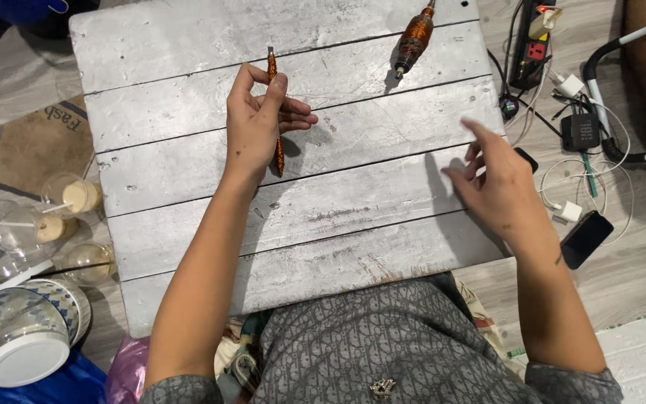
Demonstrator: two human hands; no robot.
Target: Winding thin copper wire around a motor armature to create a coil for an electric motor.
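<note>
Grey-painted plank board point(353, 217) fills most of the view, resting over the person's lap w/ a grey patterned shirt point(383, 352) at the bottom edge. Left of the board on the floor: clear plastic cups point(9, 236) and a white-lidded tub point(25, 352). Right of it: power strip point(536, 41), tangle of white chargers & cables point(577, 150), dark phone point(586, 238). On the board's upper right lies a fat copper-wound tool point(413, 41), tip pointing down-left, well apart from both hands. Left hand point(259, 127) is closed on a thin copper-wrapped stick point(276, 112), thumb & fingers pinching its upper half; stick runs roughly upright, top end poking above the fingertips, lower end showing below the palm, just over the board. Right hand point(499, 183) hovers at the board's right edge, fingers spread & loose, holding nothing, slightly blurred, well apart from the stick.
</note>
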